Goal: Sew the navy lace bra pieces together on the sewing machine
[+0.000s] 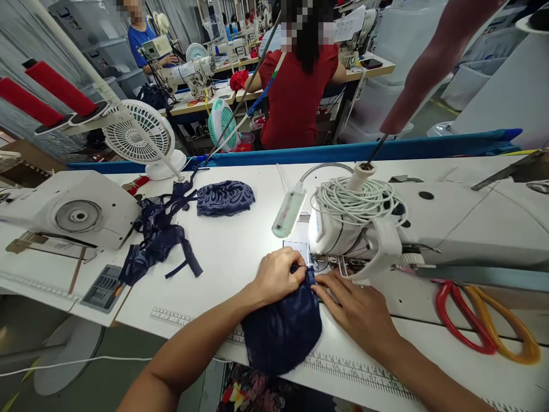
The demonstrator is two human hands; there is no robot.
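Note:
A navy blue fabric piece [283, 329] hangs slightly over the front edge of the white table, its top edge up at the presser foot of a sewing machine [338, 229]. My left hand [278, 277] is closed on its upper edge, pinching the cloth between thumb and fingers. From the other side, my right hand [354, 300] lies with stretched fingers, the tips touching the cloth's right edge just below the needle area. The needle itself is hidden by the machine head. A small lamp [289, 212] on a bendy metal neck hangs above my left hand.
Left of my hands lie a navy lace piece [225, 198] and a heap of navy straps and cloth [158, 237]. Scissors with red and orange handles [489, 323] rest at the right. A second machine [72, 209], calculator [103, 288] and fan [139, 133] stand left. People sit beyond.

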